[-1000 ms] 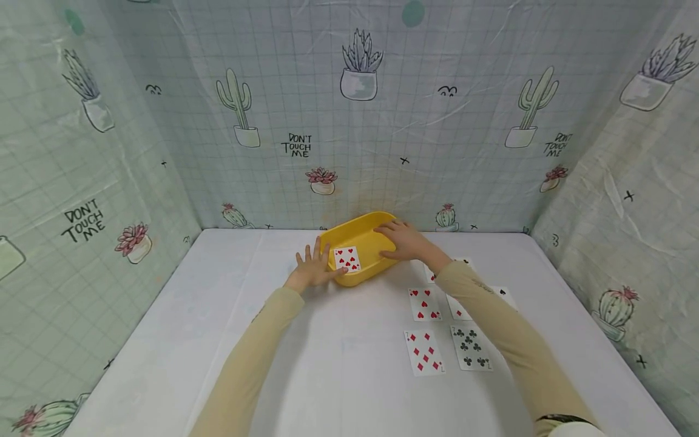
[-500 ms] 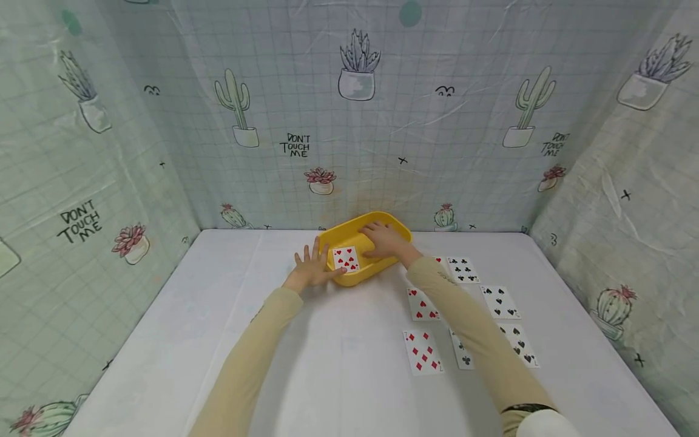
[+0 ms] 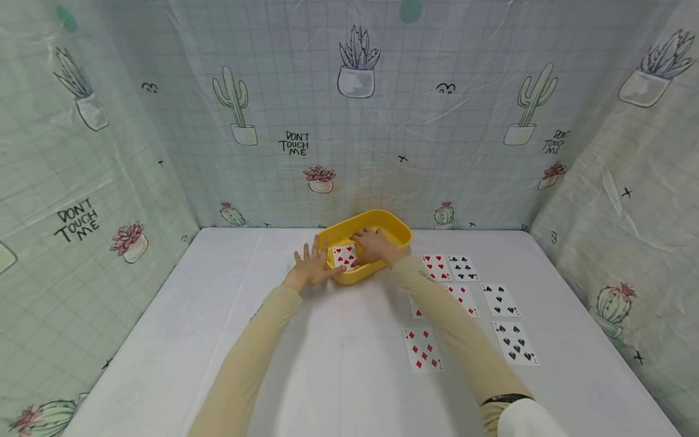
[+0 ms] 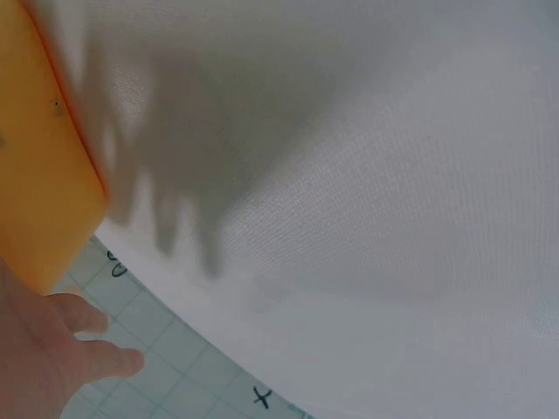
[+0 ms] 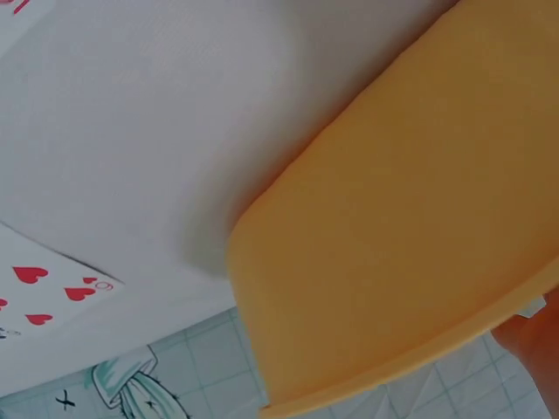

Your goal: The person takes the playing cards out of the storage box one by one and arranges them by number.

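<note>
A yellow plastic tray (image 3: 405,223) stands at the back of the table, and a hearts playing card (image 3: 341,256) lies inside its left part. My left hand (image 3: 310,267) is at the tray's left end, fingers spread, with the thumb reaching over the near rim beside the card. In the left wrist view, that left hand (image 4: 35,349) shows next to the tray's outer wall (image 4: 44,148). My right hand (image 3: 374,245) reaches into the tray over the near rim. Its fingertips are right at the card's right edge and cover part of it.
To the right of the tray, several face-up cards lie in rows, among them a hearts card (image 3: 435,267), a clubs card (image 3: 463,268), a spades card (image 3: 516,343) and a diamonds card (image 3: 423,350). My right sleeve (image 3: 453,334) covers some. A patterned cloth wall (image 3: 262,182) rises behind the table.
My right hand has moved left inside the tray, from its right part to the card's edge. The right sleeve has shifted left, uncovering spades cards. My left hand stays in place.
</note>
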The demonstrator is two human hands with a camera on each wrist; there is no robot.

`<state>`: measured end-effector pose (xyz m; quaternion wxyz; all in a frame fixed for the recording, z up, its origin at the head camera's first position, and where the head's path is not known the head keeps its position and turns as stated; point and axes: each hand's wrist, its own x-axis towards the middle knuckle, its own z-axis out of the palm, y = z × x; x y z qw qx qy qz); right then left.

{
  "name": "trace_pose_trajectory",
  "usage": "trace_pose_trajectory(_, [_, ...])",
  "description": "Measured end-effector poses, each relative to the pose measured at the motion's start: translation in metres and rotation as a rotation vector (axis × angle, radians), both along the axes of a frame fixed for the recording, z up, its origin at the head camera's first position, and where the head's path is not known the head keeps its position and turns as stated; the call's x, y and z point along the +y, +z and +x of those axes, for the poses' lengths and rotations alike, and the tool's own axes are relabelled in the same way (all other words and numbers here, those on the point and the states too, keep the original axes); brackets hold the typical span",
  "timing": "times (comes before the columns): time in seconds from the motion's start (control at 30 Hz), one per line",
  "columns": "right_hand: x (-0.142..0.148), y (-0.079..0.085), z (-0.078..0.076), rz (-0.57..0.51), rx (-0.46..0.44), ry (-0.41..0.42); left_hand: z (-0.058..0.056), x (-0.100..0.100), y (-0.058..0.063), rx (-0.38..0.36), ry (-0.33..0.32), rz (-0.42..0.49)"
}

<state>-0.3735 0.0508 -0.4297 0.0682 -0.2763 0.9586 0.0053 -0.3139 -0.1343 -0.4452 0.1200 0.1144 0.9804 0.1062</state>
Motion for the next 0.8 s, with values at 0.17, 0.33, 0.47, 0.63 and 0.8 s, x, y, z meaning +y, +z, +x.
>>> trace_pose_trajectory(0.17, [-0.005, -0.004, -0.002, 0.042, -0.029, -0.009, -0.001, -0.001, -0.002, 0.002, 0.0, 0.011])
trace_pose_trajectory(0.33, [-0.011, -0.009, -0.006, 0.092, -0.049, -0.015, -0.002, -0.001, -0.003, 0.006, 0.005, 0.009])
trace_pose_trajectory(0.47, [-0.016, -0.009, -0.005, 0.115, -0.064, -0.007, -0.001, -0.002, -0.002, 0.011, 0.003, 0.007])
trace_pose_trajectory(0.63, [-0.021, -0.008, -0.002, 0.128, -0.077, 0.001, -0.001, -0.001, -0.001, 0.01, -0.001, -0.006])
trace_pose_trajectory(0.8, [-0.022, -0.012, -0.002, 0.162, -0.091, -0.017, -0.001, -0.001, -0.001, 0.009, -0.006, -0.003])
